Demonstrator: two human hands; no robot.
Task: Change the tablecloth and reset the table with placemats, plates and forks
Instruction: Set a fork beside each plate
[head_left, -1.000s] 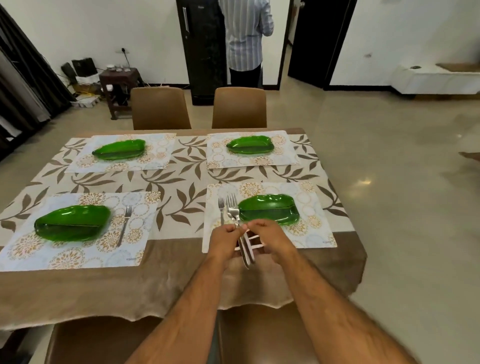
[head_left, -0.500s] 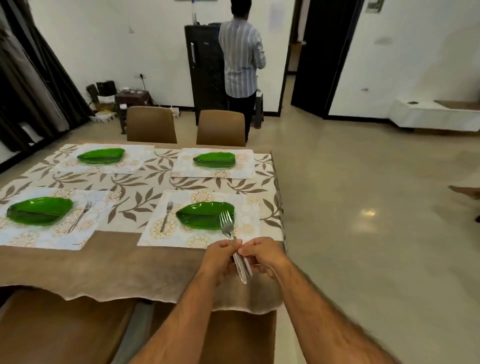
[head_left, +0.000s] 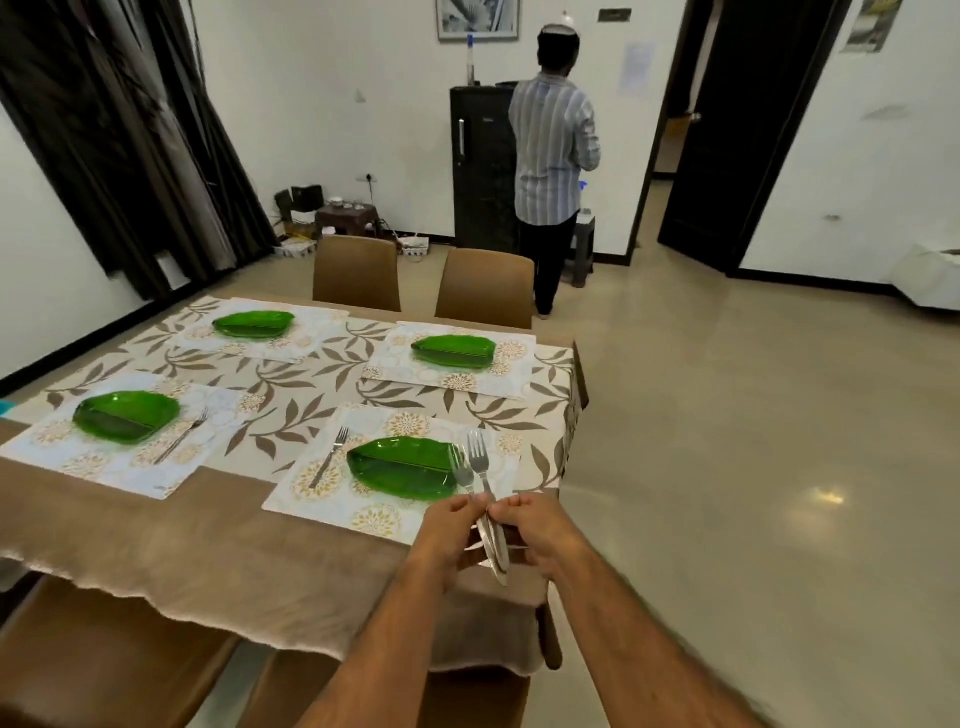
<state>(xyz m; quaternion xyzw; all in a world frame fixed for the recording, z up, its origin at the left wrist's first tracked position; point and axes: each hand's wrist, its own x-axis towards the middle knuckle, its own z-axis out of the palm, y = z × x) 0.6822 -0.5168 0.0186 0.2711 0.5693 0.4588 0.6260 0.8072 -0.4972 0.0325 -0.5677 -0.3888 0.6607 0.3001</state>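
A leaf-patterned tablecloth (head_left: 311, 384) covers the table. Several floral placemats lie on it, each with a green leaf-shaped plate. The near right placemat (head_left: 410, 431) carries a plate (head_left: 402, 467) and a fork (head_left: 327, 457) on its left. The near left placemat (head_left: 124, 467) has a plate (head_left: 127, 415) and a fork (head_left: 182, 436) on its right. The far plates (head_left: 253, 323) (head_left: 453, 351) have no forks beside them. My left hand (head_left: 449, 532) and my right hand (head_left: 537, 532) together pinch two forks (head_left: 480, 478) by the handles, tines up, over the table's near right corner.
Two brown chairs (head_left: 357, 273) (head_left: 485, 288) stand at the far side, and two more (head_left: 93, 660) at the near edge. A person (head_left: 553, 176) stands with their back to me by a black fridge (head_left: 480, 166). Bare tiled floor (head_left: 753, 467) spreads to the right.
One fork left the bundle and now lies left of the near right plate. The view has shifted rightward and lifted, so the table sits further left. Both hands keep holding the remaining forks.
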